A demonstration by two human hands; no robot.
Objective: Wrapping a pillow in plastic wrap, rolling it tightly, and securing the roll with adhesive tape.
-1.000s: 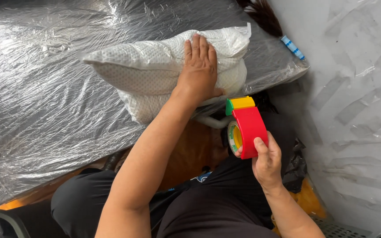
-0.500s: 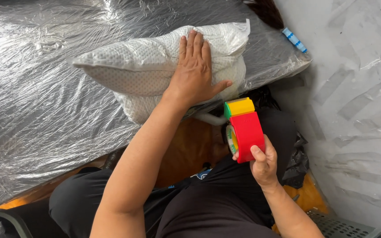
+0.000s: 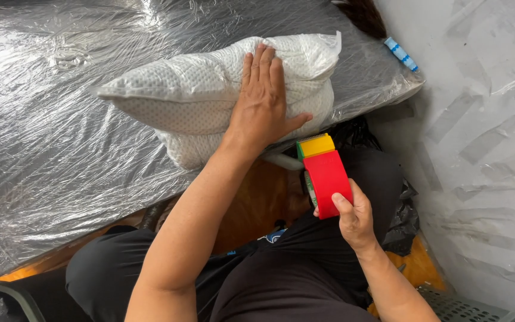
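Head view: your left hand (image 3: 263, 104) lies flat, fingers spread, pressing the white dotted pillow (image 3: 210, 95) at centre frame onto the plastic-wrapped table (image 3: 49, 149). Your right hand (image 3: 353, 217), lower right, grips a red tape dispenser (image 3: 326, 179) with a yellow top, just below the pillow's near edge.

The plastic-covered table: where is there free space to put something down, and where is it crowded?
The plastic-covered table is bare left of the white dotted bag and along its far edge behind the bag. It is crowded at the near right corner: the left hand presses on the bag, and the right hand holds the red tape dispenser just off the edge, near the wall.
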